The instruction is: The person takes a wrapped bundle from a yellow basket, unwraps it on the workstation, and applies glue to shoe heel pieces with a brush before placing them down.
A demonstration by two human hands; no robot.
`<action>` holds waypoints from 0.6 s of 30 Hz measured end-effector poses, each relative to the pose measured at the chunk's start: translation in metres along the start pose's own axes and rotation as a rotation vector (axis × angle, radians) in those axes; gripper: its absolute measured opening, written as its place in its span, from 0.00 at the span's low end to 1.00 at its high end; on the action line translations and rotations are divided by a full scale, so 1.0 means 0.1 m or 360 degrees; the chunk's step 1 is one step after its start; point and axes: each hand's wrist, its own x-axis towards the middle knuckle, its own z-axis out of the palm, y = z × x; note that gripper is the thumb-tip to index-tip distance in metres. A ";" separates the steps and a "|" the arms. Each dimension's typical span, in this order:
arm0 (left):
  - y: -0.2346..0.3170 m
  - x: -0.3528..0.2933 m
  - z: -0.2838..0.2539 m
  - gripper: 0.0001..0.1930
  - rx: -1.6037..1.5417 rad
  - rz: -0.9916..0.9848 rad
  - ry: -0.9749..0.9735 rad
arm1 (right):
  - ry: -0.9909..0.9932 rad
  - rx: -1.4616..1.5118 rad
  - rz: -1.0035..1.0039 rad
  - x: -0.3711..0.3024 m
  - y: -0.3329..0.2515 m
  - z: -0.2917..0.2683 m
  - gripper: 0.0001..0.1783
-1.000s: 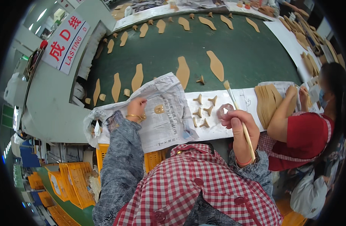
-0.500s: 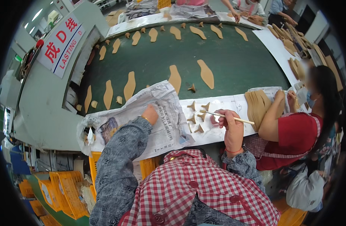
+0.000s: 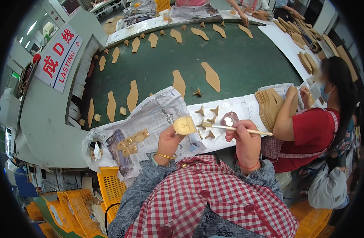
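Centre frame: left hand (image 3: 168, 139) fingertips pinch a tan heel piece (image 3: 184, 125), probably light and stiff; right hand (image 3: 241, 133) fingers grip a thin brush (image 3: 237, 128) mid-handle.

Both forearms rise from the lower edge in grey sleeves. The left hand (image 3: 169, 137) is lifted, fingers curled in a pinch (a gold bangle at its wrist). The right hand (image 3: 245, 137) is closed in a fist, knuckles up, beside it.
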 end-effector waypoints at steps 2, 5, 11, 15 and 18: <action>0.06 -0.04 0.07 0.15 0.0023 0.0071 -0.0016 | -0.0069 -0.0133 -0.0130 -0.05 0.01 0.03 0.07; 0.10 -0.07 0.13 0.14 0.0073 0.0195 -0.0061 | -0.0117 -0.0415 -0.0236 -0.12 -0.01 0.09 0.07; 0.16 -0.10 0.25 0.10 0.0022 0.0222 -0.0042 | -0.0261 -0.0522 -0.0349 -0.18 -0.01 0.11 0.07; 0.16 -0.11 0.28 0.09 0.0021 0.0238 -0.0033 | -0.0396 -0.0739 -0.0406 -0.16 -0.02 0.09 0.08; 0.15 -0.10 0.28 0.08 -0.0031 0.0212 -0.0017 | -0.0441 -0.0911 -0.0464 -0.16 -0.03 0.07 0.08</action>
